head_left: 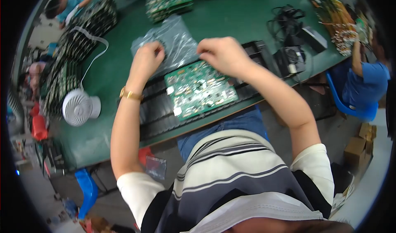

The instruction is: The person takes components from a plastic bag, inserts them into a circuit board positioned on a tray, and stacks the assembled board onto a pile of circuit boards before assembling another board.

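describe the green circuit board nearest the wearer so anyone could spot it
On the green table, find the black tray along the near edge. The circuit board lies on it, by the right hand. Unlike the stacked boards farther back, it lies singly.

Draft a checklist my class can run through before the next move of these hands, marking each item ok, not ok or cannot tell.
1. Circuit board lying with a component side up on the black rack: ok.
2. Plastic bag close to both hands: ok, it lies just beyond the board.
3. Left hand gripping the bag: cannot tell; its fingers are at the bag, but a pinch is not clear.
4. Right hand free of the board: cannot tell; it is over the far edge, contact unclear.
5. White fan apart from the board: ok, it stands off to the left.
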{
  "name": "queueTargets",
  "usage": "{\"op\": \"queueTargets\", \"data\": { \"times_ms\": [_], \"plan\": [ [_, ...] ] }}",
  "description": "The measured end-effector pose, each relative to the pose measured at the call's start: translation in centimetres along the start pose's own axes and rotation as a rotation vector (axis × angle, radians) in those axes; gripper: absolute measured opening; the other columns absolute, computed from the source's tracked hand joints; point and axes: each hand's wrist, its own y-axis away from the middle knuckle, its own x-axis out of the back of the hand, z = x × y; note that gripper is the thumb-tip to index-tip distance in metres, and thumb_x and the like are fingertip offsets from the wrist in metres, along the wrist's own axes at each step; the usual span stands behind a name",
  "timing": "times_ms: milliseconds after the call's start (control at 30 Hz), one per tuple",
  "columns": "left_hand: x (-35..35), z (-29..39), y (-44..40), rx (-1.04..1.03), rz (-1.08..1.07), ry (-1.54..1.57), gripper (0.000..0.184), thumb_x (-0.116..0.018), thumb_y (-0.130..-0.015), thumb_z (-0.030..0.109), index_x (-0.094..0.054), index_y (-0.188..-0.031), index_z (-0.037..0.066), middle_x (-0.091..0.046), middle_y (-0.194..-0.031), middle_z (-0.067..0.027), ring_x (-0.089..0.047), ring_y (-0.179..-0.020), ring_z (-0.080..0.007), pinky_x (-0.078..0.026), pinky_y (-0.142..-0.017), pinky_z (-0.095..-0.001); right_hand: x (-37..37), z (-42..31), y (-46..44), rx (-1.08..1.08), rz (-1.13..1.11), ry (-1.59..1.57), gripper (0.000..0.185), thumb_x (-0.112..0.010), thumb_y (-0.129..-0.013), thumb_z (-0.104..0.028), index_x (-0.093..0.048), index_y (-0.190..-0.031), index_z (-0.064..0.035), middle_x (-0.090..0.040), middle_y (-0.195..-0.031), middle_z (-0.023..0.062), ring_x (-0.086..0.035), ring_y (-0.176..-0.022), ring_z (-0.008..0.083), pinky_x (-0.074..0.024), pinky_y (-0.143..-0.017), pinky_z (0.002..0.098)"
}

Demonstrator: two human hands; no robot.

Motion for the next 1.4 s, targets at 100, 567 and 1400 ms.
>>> {"op": "queueTargets", "data": {
  "times_ms": [100,567,1400],
  "plan": [
    [0.4,0.4,0.0,0.051,-0.046,0.003,0.01,-0.059,-0.08,0.01,-0.063,-0.084,0.002,-0.067,-0.074,-0.0139,-0.059,-0.064,-0.0359,-0.048,-0.063,-0.0407,-1.0,0.7,-0.2,0.036,0.006,0.049,0.01,-0.065,-0.078,-0.013,-0.068,-0.086,-0.0084,-0.07,-0.081,0.0055,-0.064,-0.069,0.0278,-0.0513,-0.066,0.0354],
    [3.6,3.2,3.4,0.051,0.067,0.035,0.008,-0.06,-0.083,0.002,-0.065,-0.089,-0.001,-0.061,-0.077,-0.0097,-0.053,-0.061,-0.0244,-0.046,-0.061,-0.0345,-1.0,1.3,-0.3,0.168,-0.096,0.041,0.006,-0.064,-0.077,-0.008,-0.064,-0.082,-0.0044,-0.068,-0.078,0.0076,-0.064,-0.068,0.0283,-0.051,-0.065,0.0351],
    [2.3,8.6,11.3,0.087,0.106,0.168,0.016,-0.063,-0.081,-0.001,-0.06,-0.096,0.004,-0.065,-0.087,-0.0064,-0.056,-0.061,-0.0212,-0.046,-0.059,-0.0308,0.1,0.7,-0.2,-0.013,-0.145,-0.045,0.015,-0.067,-0.076,0.0,-0.068,-0.09,-0.0055,-0.069,-0.074,0.0024,-0.061,-0.059,0.0137,-0.0476,-0.057,0.025]
  ]
}}
